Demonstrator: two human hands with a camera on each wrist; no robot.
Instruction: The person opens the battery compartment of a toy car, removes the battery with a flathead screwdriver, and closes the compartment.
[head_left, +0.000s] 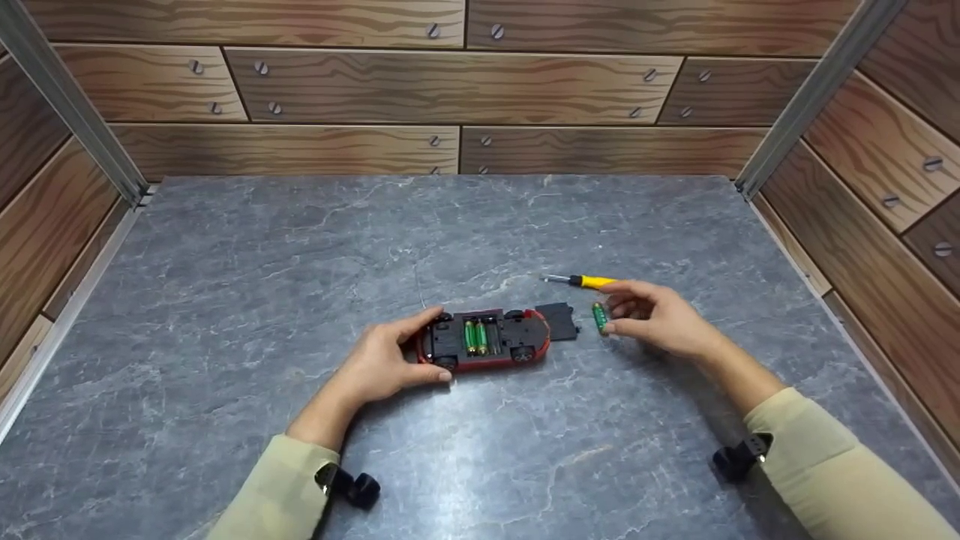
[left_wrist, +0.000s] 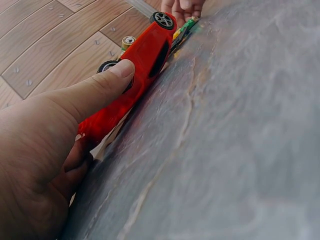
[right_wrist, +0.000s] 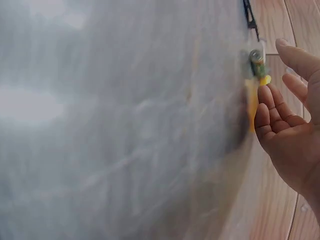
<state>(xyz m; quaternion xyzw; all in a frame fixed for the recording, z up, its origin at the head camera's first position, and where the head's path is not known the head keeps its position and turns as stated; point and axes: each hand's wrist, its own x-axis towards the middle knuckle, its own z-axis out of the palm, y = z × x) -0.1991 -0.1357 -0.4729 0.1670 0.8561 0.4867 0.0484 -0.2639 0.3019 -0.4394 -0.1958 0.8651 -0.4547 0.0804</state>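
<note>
A red toy car (head_left: 484,341) lies upside down with its black underside up. Two green batteries (head_left: 475,337) sit in its uncovered compartment, beside a bare slot. My left hand (head_left: 386,356) grips one end of the car, thumb on the near side and fingers on the far side. In the left wrist view the thumb presses the red body (left_wrist: 142,62) by a wheel. A loose green battery (head_left: 600,318) lies on the table right of the car. Around it, apart from it in the right wrist view, my right hand (head_left: 664,319) holds its thumb and fingers spread.
A black battery cover (head_left: 555,321) lies against the car's right end. Behind the right hand's fingers is a screwdriver (head_left: 596,282) with a yellow handle. The grey marbled table (head_left: 300,247) is bordered by wood-patterned walls (head_left: 450,86) and metal posts (head_left: 82,105).
</note>
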